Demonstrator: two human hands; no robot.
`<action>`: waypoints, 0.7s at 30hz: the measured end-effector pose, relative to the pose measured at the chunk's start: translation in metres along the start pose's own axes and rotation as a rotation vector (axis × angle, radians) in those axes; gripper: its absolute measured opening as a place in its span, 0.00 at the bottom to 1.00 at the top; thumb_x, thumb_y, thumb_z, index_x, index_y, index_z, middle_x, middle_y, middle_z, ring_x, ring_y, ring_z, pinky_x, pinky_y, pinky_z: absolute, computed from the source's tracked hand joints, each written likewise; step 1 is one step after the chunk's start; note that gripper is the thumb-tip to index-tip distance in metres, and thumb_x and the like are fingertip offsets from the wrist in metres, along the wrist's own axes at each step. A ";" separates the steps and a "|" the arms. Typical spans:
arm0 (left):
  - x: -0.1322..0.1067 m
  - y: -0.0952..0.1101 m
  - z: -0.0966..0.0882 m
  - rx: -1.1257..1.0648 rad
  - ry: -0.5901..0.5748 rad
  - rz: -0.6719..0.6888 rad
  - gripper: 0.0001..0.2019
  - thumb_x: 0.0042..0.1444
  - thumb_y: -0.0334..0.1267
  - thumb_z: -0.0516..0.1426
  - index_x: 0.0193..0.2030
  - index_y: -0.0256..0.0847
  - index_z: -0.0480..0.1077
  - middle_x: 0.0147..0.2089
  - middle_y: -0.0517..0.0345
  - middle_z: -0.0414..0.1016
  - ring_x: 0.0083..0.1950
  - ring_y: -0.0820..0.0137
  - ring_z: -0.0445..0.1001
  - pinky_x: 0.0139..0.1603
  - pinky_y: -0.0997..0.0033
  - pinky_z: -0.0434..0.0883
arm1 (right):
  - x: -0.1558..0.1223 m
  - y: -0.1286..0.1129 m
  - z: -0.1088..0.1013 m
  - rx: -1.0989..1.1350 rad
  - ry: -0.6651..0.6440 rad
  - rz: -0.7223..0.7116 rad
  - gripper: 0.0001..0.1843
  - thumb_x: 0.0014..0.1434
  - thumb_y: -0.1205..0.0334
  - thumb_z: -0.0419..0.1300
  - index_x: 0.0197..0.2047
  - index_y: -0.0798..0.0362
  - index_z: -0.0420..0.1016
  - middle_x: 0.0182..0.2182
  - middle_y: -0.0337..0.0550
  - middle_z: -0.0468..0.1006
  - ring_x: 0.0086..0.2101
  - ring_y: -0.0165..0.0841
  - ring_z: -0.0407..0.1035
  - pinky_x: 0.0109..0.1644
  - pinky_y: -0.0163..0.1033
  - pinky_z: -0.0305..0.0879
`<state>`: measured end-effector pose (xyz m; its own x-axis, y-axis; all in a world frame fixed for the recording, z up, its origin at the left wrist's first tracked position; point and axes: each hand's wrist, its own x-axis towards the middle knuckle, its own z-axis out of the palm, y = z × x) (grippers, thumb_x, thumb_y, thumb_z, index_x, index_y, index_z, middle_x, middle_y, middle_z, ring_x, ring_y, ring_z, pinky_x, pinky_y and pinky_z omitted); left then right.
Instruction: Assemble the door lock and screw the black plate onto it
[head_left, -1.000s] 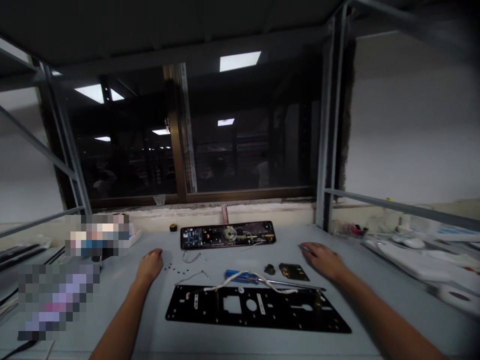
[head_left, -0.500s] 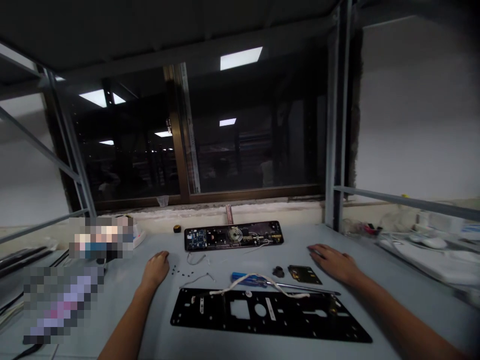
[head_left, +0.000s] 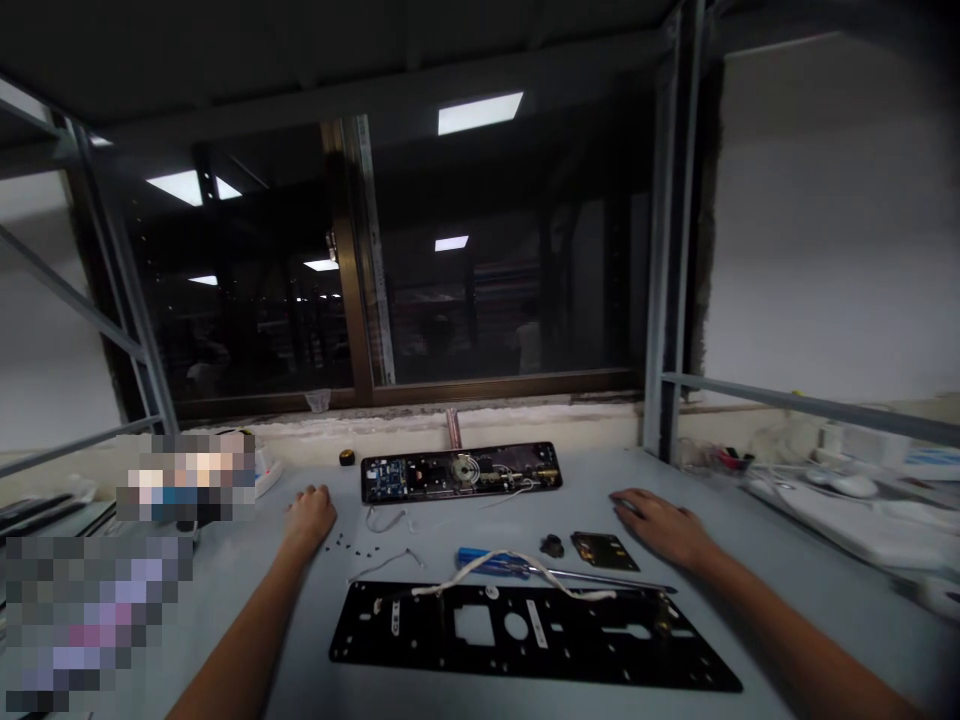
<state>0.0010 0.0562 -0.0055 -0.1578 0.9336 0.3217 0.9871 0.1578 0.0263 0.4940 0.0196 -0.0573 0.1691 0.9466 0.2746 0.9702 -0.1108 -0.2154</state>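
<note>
My left hand (head_left: 309,517) rests on the table left of the opened lock body, its short-looking fingers slightly apart and holding nothing. My right hand (head_left: 660,525) lies flat with fingers stretched out, just beside a small dark plate (head_left: 604,550). Between the hands is the long black housing (head_left: 461,474), with a blue circuit board (head_left: 388,480) and wires inside. Closer to me lies a black cover plate (head_left: 427,640) with cutouts. A blue-handled screwdriver (head_left: 487,563) lies along its far edge, crossed by a white cable (head_left: 517,556). Several tiny screws (head_left: 358,553) are near my left hand.
A small dark part (head_left: 553,545) sits beside the dark plate. Thin grey wires (head_left: 386,520) lie near the housing. A black-and-yellow round object (head_left: 346,457) stands at the back. Metal shelf posts (head_left: 660,300) rise on both sides; white equipment (head_left: 825,500) is at the right. Blurred items occupy the left.
The view has shifted slightly, so the table items appear a little further left. My left hand's fingers look a little more spread; my right hand stays flat. Nothing has been picked up.
</note>
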 end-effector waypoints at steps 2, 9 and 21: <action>0.003 0.001 0.004 -0.008 0.009 0.017 0.16 0.52 0.30 0.43 0.42 0.35 0.67 0.45 0.42 0.69 0.48 0.54 0.67 0.42 0.56 0.65 | 0.000 0.001 0.001 -0.002 -0.001 0.002 0.22 0.56 0.56 0.40 0.48 0.47 0.69 0.51 0.44 0.68 0.50 0.42 0.61 0.50 0.56 0.54; 0.000 -0.009 0.014 -0.095 -0.017 0.104 0.15 0.54 0.31 0.44 0.44 0.37 0.66 0.47 0.50 0.70 0.47 0.65 0.69 0.46 0.69 0.63 | -0.001 0.000 -0.001 -0.003 -0.024 0.002 0.24 0.55 0.55 0.39 0.49 0.48 0.67 0.52 0.44 0.68 0.50 0.42 0.61 0.51 0.56 0.52; -0.002 -0.011 0.015 -0.153 -0.013 0.108 0.15 0.53 0.30 0.44 0.43 0.36 0.67 0.47 0.50 0.70 0.48 0.66 0.68 0.48 0.70 0.62 | 0.000 0.001 -0.001 -0.002 -0.028 -0.003 0.25 0.55 0.55 0.39 0.49 0.50 0.67 0.51 0.45 0.68 0.50 0.43 0.62 0.51 0.55 0.54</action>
<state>-0.0097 0.0574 -0.0204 -0.0500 0.9468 0.3180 0.9907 0.0067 0.1360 0.4953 0.0194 -0.0563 0.1614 0.9550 0.2490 0.9710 -0.1085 -0.2132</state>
